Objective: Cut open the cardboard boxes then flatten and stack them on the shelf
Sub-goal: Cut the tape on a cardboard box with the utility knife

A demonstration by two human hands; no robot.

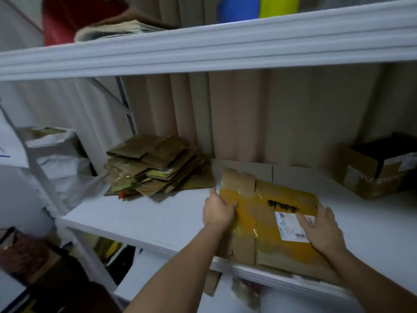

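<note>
**Flattened box going onto the shelf**

Well left of both grips: stack of flattened boxes (155, 164) on shelf (140, 213). Left hand (217, 211) pinching flattened box's (266, 222) left edge; right hand (322, 231) pressing flat on its label. Next, probably: sliding it leftward onto the stack.
</note>
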